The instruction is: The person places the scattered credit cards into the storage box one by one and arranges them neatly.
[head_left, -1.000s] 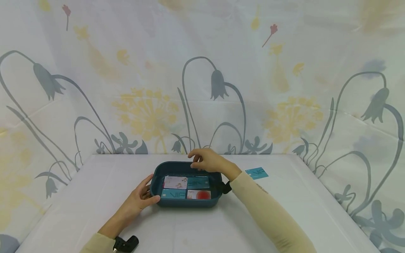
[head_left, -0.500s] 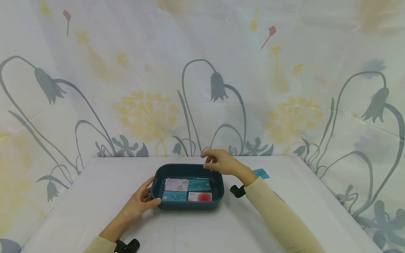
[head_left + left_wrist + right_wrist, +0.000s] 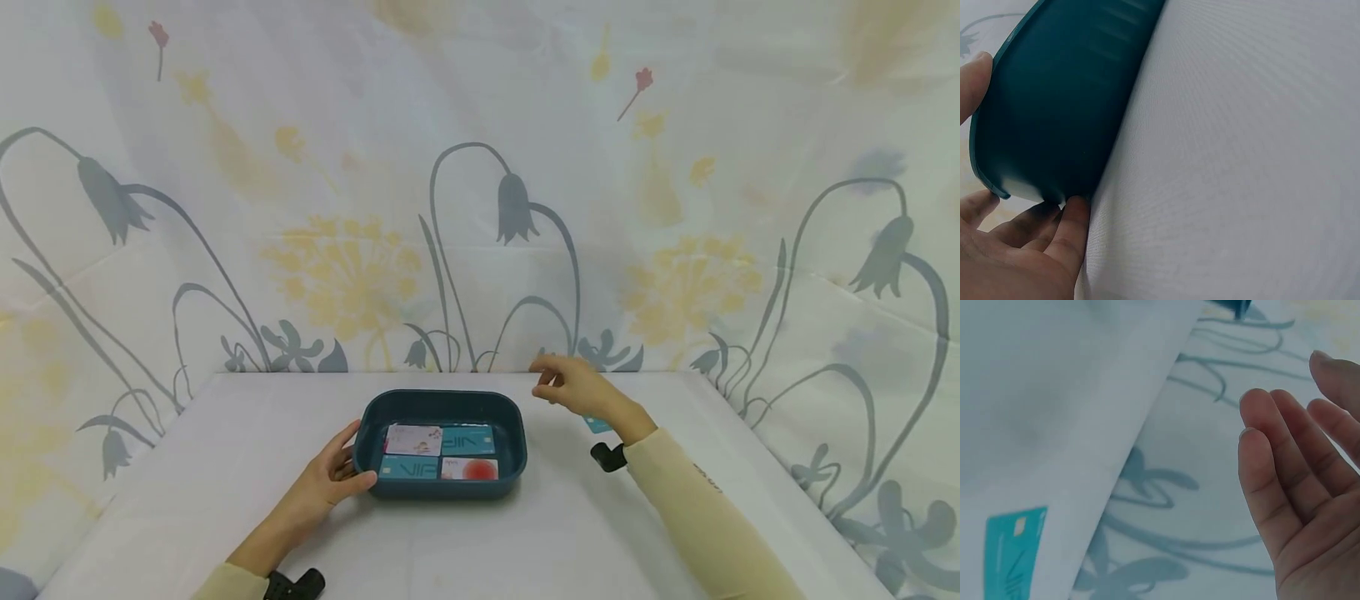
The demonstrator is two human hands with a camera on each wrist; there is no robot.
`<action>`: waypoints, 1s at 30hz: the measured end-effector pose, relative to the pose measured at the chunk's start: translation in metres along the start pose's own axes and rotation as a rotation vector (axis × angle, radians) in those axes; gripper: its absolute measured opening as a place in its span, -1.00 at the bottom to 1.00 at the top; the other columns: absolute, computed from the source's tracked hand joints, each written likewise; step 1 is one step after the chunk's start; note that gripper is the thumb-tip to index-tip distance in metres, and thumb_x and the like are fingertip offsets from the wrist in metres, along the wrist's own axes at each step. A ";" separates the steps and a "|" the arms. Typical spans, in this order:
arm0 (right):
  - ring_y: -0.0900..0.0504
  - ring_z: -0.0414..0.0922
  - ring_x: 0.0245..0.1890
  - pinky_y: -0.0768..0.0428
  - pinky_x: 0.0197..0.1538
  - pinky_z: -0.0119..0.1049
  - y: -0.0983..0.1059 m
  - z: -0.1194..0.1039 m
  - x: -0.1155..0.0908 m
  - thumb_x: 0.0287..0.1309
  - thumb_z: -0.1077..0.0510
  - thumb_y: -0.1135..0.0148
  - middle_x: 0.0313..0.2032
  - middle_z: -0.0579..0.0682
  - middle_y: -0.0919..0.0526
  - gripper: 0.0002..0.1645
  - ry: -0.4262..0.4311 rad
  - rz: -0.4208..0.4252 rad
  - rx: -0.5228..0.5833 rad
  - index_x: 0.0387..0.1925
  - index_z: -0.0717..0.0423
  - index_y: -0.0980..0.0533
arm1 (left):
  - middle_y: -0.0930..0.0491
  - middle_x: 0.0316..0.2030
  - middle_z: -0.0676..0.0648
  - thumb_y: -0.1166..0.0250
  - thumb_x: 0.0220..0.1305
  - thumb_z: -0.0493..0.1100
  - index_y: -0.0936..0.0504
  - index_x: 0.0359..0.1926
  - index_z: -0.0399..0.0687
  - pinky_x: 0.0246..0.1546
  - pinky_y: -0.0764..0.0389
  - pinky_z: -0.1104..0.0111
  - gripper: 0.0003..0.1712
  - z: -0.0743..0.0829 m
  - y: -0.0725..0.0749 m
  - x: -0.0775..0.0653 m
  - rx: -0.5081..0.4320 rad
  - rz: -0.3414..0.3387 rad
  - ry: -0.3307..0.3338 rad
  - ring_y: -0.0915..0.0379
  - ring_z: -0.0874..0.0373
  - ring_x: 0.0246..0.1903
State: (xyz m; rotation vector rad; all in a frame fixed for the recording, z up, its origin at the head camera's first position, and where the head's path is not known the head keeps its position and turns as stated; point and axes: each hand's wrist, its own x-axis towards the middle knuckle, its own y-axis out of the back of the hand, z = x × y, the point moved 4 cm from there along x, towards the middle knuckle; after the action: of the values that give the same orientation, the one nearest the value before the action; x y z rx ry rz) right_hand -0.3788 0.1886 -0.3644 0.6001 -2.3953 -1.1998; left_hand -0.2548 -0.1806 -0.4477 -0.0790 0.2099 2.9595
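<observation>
A dark teal plastic tray (image 3: 441, 491) rests on the white table. Inside lie several flat cards in two rows: a pale floral card (image 3: 413, 440), two teal VIP cards, one of them at the front left (image 3: 409, 468), and a white card with a red disc (image 3: 469, 469). My left hand (image 3: 330, 479) holds the tray's left end, thumb at the front corner and fingertips against the end wall. Right of the tray, my right hand (image 3: 576, 386) hovers with relaxed fingers and nothing in them. It partly hides another teal VIP card (image 3: 1013, 553) on the table.
A floral-patterned cloth backdrop (image 3: 480, 275) rises behind the table's back edge. Black wrist devices sit on both arms, the right one (image 3: 608, 457) above the tabletop (image 3: 525, 550).
My right hand has moved right, from above the tray's back rim to beyond its right side, now near the loose VIP card. The left hand keeps its hold on the tray.
</observation>
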 end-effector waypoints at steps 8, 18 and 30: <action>-0.58 -0.20 -0.39 -0.57 -0.26 -0.25 0.011 0.031 -0.016 0.19 0.05 -0.30 -0.29 -0.10 -0.62 -0.57 -0.045 0.041 -0.054 0.07 0.10 -0.51 | -0.08 0.38 -0.38 -0.30 0.26 -0.18 0.10 0.51 0.12 0.17 -0.43 0.11 -0.03 -0.002 0.003 -0.001 0.002 -0.002 -0.006 -0.09 -0.25 0.34; -0.55 -0.14 -0.33 -0.54 -0.22 -0.19 0.013 0.068 -0.033 0.15 0.11 -0.32 -0.34 -0.08 -0.60 -0.59 -0.112 0.089 -0.074 0.01 0.21 -0.52 | -0.09 0.38 -0.37 -0.31 0.26 -0.19 0.09 0.51 0.12 0.17 -0.43 0.12 -0.03 -0.003 0.001 0.001 -0.014 -0.002 -0.005 -0.10 -0.24 0.33; -0.56 0.02 -0.14 -0.55 -0.08 -0.07 0.012 0.107 -0.042 0.16 0.11 -0.31 -0.20 0.08 -0.62 -0.54 -0.201 0.074 -0.051 0.04 0.29 -0.50 | -0.11 0.37 -0.36 -0.33 0.24 -0.16 0.08 0.51 0.12 0.19 -0.40 0.08 -0.02 -0.004 0.002 0.001 0.012 -0.004 -0.019 -0.11 -0.25 0.33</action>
State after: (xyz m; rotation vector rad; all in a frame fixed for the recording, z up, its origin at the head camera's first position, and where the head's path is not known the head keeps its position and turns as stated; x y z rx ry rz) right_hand -0.4024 0.2866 -0.4207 0.3874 -2.5171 -1.3414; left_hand -0.2561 -0.1828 -0.4512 -0.0494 0.2247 2.9539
